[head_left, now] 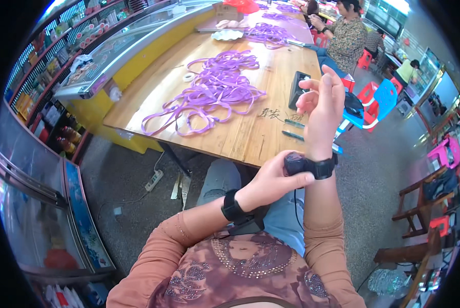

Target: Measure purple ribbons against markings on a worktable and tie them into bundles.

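So, upper left of centre there's a heap of purple straps [222, 87] lying loose on the wooden counter [230, 138], well apart from both hands. Around the middle of the frame, the left hand [273, 177] has its thumb and fingers wrapped round a black wrist unit [294, 163], strapped on just below the right hand [323, 110]. That one's right of centre, raised, fingers loosely apart and half curled.

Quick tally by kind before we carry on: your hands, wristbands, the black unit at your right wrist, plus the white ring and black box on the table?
Hands: 2
Wristbands: 2
Black unit: 1
White ring: 1
Black box: 1
Total: 7
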Motion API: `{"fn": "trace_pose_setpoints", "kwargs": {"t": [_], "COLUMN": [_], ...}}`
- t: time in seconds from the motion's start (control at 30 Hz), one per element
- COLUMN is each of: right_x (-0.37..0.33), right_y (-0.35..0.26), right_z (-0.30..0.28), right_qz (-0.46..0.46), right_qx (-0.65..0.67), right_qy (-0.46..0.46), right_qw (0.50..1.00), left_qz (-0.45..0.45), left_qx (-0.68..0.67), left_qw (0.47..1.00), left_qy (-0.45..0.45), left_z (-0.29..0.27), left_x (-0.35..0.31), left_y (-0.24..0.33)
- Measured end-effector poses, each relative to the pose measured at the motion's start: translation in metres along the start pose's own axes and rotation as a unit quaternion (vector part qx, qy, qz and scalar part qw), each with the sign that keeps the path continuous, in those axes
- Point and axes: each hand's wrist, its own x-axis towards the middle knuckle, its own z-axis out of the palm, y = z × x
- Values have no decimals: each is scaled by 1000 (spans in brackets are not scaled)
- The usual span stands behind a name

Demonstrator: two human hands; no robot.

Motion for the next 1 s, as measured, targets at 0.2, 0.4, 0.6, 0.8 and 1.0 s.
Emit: {"fn": "trace_pose_setpoints", "kwargs": {"t": [0.2, 0.4, 0.6, 0.8, 1.0], "right_x": [4, 16, -1, -7, -9], "right_y": [30, 30, 26, 19, 17], "right_z": [-14, -39, -30, -28, -32], "right_qz": [-319, 101, -13, -153, -176], "right_qx": [-260, 330, 190, 32, -38], "right_qy": [-55, 87, 113, 12, -66], "right_qw": [910, 935, 975, 988, 981], "left_qz": [-154, -57, -102, -140, -115], "left_qx": [-102, -91, -52, -63, -11], "left_qw": [983, 992, 992, 984, 986], "left_qy": [-9, -59, -62, -88, -118], "left_z": [-5, -1, -1, 1, -11], "left_x": [5, 9, 9, 10, 11], "left_y": [9, -17, -21, -8, -16]}}
